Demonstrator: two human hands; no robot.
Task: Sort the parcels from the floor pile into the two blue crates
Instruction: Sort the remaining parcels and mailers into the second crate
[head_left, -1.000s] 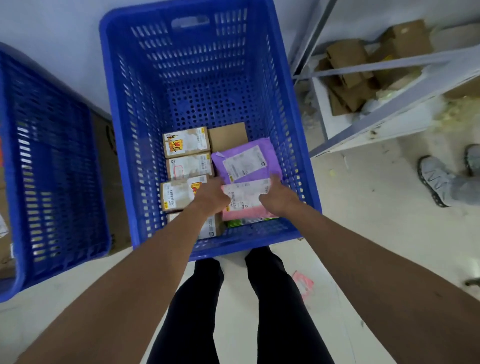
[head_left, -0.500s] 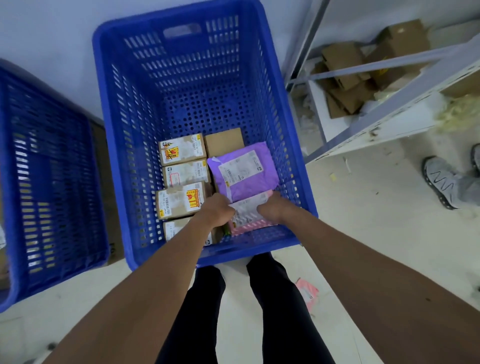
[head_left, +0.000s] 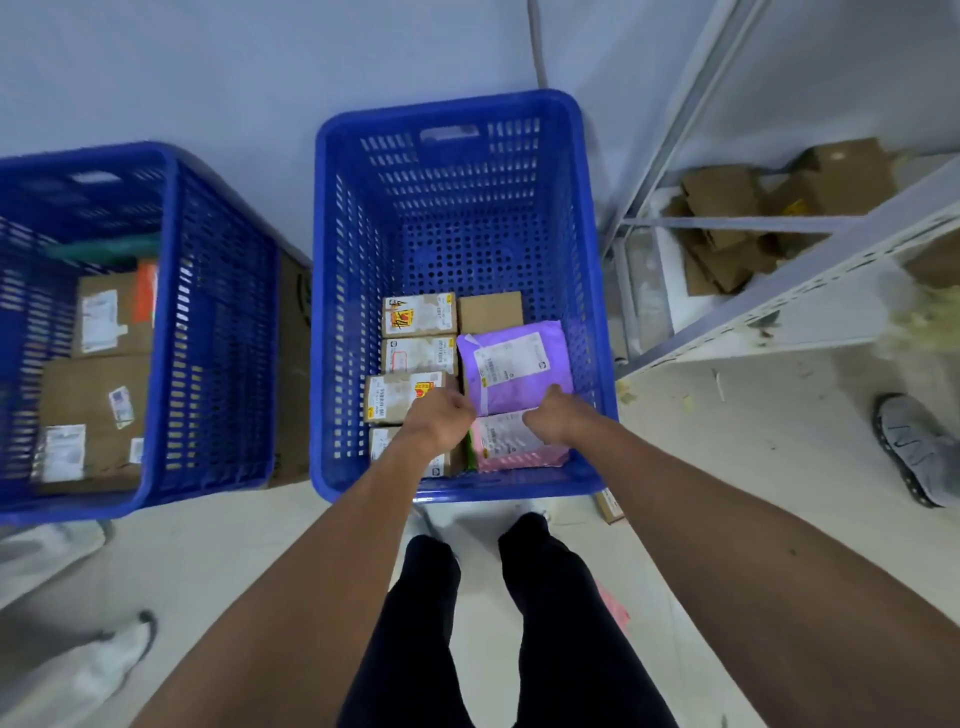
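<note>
No text can be read. White shipping labels with barcodes sit on the purple mailer (head_left: 514, 366), the pink mailer (head_left: 511, 441) and the cardboard boxes (head_left: 418, 314), their print too blurred.

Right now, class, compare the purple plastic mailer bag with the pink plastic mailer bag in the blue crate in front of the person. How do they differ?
The purple plastic mailer bag lies farther from the person; the pink plastic mailer bag lies against the blue crate's near wall. The purple one lies mostly uncovered, while both hands partly cover the pink one: left hand, right hand. Both carry white printed labels.
</note>
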